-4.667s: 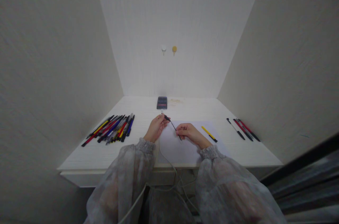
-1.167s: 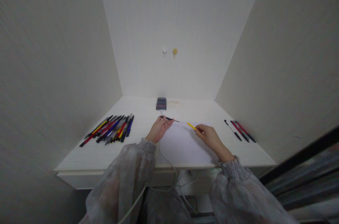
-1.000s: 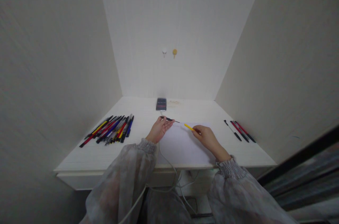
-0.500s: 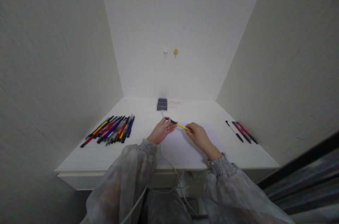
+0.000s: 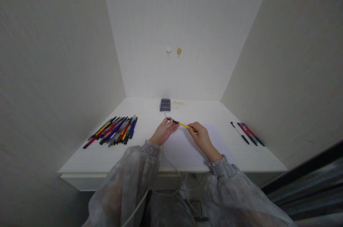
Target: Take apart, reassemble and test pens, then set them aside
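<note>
Between my two hands is a yellow pen (image 5: 183, 124) with a black cap, held nearly level above a white sheet of paper (image 5: 187, 152). My left hand (image 5: 163, 131) grips the black cap end between thumb and fingers. At the other end, the fingers of my right hand (image 5: 197, 134) are closed round the yellow barrel, whose dark tip shows past them. A pile of pens (image 5: 118, 130) in black, red, yellow, blue and clear lies to the left. On the right, a white pen with black ends (image 5: 239, 132) lies beside red and black pens (image 5: 250, 134).
A phone (image 5: 165, 105) lies at the back of the white desk (image 5: 142, 159), with a white cable (image 5: 171, 164) running forward over the front edge. Walls enclose the desk on three sides. Two small hooks (image 5: 179, 52) are fixed to the back wall.
The view has shifted slightly. My right hand has moved a little along the pen, and more of its dark end shows. My left hand keeps its grip on the cap end.
</note>
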Demonstrator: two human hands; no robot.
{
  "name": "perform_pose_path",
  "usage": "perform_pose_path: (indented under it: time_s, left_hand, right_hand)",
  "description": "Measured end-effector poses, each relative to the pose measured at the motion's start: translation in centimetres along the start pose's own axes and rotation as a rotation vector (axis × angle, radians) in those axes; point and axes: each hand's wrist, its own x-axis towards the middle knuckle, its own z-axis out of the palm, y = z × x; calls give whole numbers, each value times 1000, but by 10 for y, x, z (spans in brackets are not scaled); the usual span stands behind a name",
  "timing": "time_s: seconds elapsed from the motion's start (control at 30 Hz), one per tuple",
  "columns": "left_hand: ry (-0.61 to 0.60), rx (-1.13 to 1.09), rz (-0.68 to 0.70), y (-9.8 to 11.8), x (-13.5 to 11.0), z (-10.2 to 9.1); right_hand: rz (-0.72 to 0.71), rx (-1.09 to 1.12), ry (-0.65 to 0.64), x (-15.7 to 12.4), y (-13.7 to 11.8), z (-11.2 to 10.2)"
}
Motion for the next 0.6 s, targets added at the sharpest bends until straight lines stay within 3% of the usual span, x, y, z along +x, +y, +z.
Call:
perform_pose_path:
  time_s: [0.17, 0.33, 0.6]
  left_hand:
    - [11, 26, -4, -1, 1, -3]
    - [18, 32, -6, -1, 2, -4]
    - [-16, 2, -19, 0, 1, -2]
  right_hand:
    - [-40, 5, 23, -1, -4, 5]
    - [8, 39, 0, -1, -3, 9]
    - [261, 286, -104, 0, 8, 16]
